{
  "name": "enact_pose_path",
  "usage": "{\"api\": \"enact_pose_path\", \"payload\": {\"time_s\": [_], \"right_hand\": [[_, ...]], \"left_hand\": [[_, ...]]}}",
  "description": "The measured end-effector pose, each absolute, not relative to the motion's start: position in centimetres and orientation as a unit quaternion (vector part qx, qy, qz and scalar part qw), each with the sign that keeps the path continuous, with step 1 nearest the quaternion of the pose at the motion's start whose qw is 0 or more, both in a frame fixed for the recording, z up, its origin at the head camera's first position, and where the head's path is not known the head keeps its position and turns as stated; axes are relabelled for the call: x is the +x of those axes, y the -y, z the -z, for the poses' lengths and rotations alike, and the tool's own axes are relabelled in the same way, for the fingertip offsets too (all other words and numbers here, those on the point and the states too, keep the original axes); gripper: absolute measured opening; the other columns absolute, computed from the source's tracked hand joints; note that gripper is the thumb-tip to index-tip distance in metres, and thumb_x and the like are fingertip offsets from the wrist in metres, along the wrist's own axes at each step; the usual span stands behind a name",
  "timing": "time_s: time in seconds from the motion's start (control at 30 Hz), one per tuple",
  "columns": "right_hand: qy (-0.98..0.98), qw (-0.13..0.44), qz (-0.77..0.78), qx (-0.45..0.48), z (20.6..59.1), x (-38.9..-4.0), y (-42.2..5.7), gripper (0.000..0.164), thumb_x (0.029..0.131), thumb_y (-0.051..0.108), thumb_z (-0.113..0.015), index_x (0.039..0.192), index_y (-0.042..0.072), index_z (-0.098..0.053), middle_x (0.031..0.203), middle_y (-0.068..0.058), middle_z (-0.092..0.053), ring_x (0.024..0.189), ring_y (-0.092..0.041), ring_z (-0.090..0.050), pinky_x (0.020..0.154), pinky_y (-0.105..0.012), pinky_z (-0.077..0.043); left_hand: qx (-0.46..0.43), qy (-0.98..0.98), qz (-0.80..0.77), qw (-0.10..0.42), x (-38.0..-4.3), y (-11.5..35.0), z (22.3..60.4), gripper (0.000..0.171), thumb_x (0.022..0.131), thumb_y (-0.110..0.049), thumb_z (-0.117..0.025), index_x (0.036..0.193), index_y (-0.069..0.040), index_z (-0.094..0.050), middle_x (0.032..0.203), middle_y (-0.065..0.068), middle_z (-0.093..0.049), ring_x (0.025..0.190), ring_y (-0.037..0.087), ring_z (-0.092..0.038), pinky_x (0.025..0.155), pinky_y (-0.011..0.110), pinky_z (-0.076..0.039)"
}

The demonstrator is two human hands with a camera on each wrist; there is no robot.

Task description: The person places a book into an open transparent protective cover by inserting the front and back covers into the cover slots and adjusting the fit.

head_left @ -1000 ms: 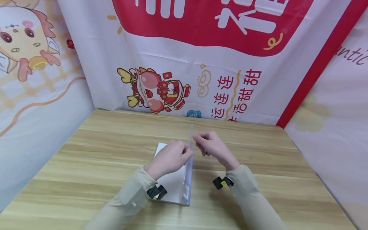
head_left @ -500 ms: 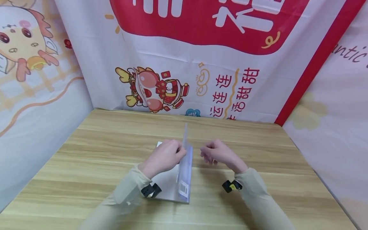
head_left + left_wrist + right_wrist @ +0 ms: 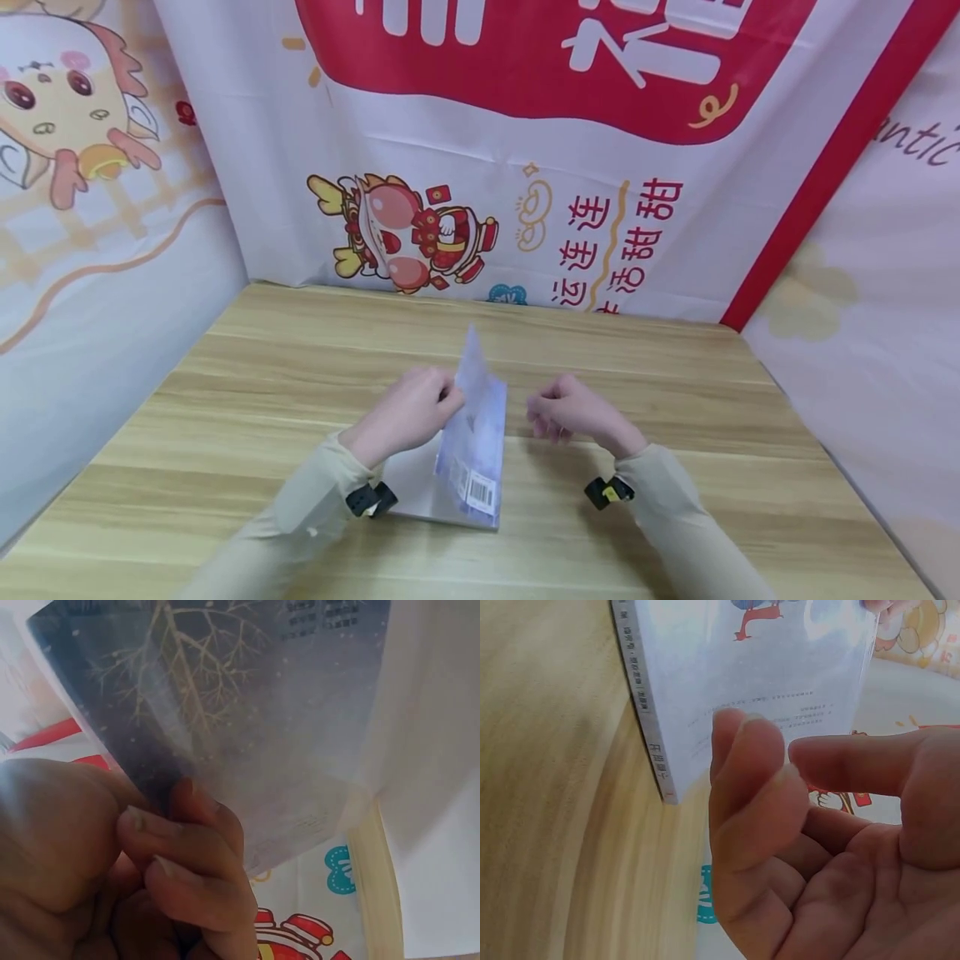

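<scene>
A book lies on the wooden table, its pale lilac cover lifted and tilted to the left above the white inner page. A barcode label shows near the cover's lower end. My left hand pinches the cover's raised edge; the left wrist view shows a snowy tree print on the inner side behind the fingers. My right hand hovers to the right of the book, apart from it, with loosely curled fingers and nothing held. Dark lettering marks the spine in the right wrist view.
The wood-grain table spreads out on both sides of the book. Behind it hangs a white and red printed cloth, with more printed cloth along the left side and a pale cloth along the right.
My left hand has moved left, swinging the cover over so that more of its outer face and the barcode show. My right hand has drawn away from the book to the right and slightly nearer.
</scene>
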State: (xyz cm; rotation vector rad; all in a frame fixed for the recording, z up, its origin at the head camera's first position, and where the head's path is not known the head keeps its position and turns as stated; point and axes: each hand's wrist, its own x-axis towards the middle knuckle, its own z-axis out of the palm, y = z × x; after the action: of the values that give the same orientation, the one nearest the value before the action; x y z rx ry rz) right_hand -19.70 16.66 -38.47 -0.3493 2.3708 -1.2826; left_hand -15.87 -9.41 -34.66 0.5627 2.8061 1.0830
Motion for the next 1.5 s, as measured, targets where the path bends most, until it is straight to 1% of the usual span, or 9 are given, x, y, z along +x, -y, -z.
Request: {"api": "enact_pose_path", "payload": {"time_s": [0.13, 0.37, 0.6, 0.83, 1.2, 1.5], "right_hand": [[-0.854, 0.214, 0.457, -0.125, 38.6, -19.7, -16.5, 0.027, 0.099, 0.015, -0.056, 0.089, -0.006, -0.069, 0.071, -0.015, -0.066, 0.055, -0.017, -0.055, 0.049, -0.027, -0.048], [-0.858, 0.226, 0.445, -0.117, 38.9, -19.6, -16.3, 0.029, 0.1, 0.019, -0.058, 0.087, -0.004, -0.069, 0.071, -0.013, -0.065, 0.055, -0.017, -0.054, 0.05, -0.027, -0.047], [-0.859, 0.22, 0.45, -0.111, 38.6, -19.7, -16.5, 0.028, 0.099, 0.02, -0.058, 0.091, -0.004, -0.07, 0.073, -0.013, -0.067, 0.057, -0.02, -0.06, 0.052, -0.031, -0.053], [-0.858, 0.225, 0.446, -0.117, 38.6, -19.8, -16.6, 0.027, 0.099, 0.02, -0.058, 0.091, -0.003, -0.07, 0.071, -0.012, -0.067, 0.055, -0.018, -0.056, 0.05, -0.028, -0.049], [-0.863, 0.233, 0.438, -0.099, 38.9, -19.9, -16.0, 0.024, 0.098, 0.021, -0.061, 0.091, 0.0, -0.072, 0.076, -0.013, -0.067, 0.058, -0.019, -0.056, 0.052, -0.029, -0.048], [-0.866, 0.233, 0.429, -0.106, 39.4, -19.8, -15.8, 0.025, 0.098, 0.021, -0.061, 0.088, 0.0, -0.072, 0.075, -0.013, -0.067, 0.055, -0.018, -0.053, 0.051, -0.027, -0.046]], "left_hand": [[0.184, -0.921, -0.342, 0.035, -16.1, 10.0, 35.2, 0.034, 0.095, -0.011, -0.051, 0.061, -0.011, -0.047, 0.056, -0.002, -0.045, 0.047, 0.012, -0.04, 0.044, 0.024, -0.033], [0.178, -0.924, -0.336, 0.039, -16.0, 10.7, 35.7, 0.032, 0.096, -0.012, -0.051, 0.064, -0.011, -0.05, 0.057, -0.001, -0.047, 0.048, 0.012, -0.042, 0.045, 0.025, -0.035], [0.164, -0.93, -0.327, 0.042, -16.0, 11.4, 36.1, 0.032, 0.096, -0.013, -0.052, 0.065, -0.012, -0.05, 0.058, 0.0, -0.048, 0.049, 0.012, -0.042, 0.045, 0.025, -0.035], [0.148, -0.935, -0.319, 0.044, -16.1, 11.9, 36.8, 0.031, 0.096, -0.014, -0.054, 0.064, -0.012, -0.05, 0.058, 0.001, -0.047, 0.049, 0.012, -0.043, 0.045, 0.025, -0.036], [0.118, -0.941, -0.311, 0.058, -16.0, 12.9, 37.9, 0.032, 0.095, -0.014, -0.055, 0.063, -0.012, -0.051, 0.062, 0.003, -0.048, 0.051, 0.013, -0.044, 0.046, 0.024, -0.037], [0.124, -0.945, -0.295, 0.067, -16.3, 13.1, 38.1, 0.034, 0.096, -0.015, -0.056, 0.063, -0.011, -0.05, 0.063, 0.003, -0.048, 0.051, 0.013, -0.044, 0.045, 0.023, -0.035]]}}
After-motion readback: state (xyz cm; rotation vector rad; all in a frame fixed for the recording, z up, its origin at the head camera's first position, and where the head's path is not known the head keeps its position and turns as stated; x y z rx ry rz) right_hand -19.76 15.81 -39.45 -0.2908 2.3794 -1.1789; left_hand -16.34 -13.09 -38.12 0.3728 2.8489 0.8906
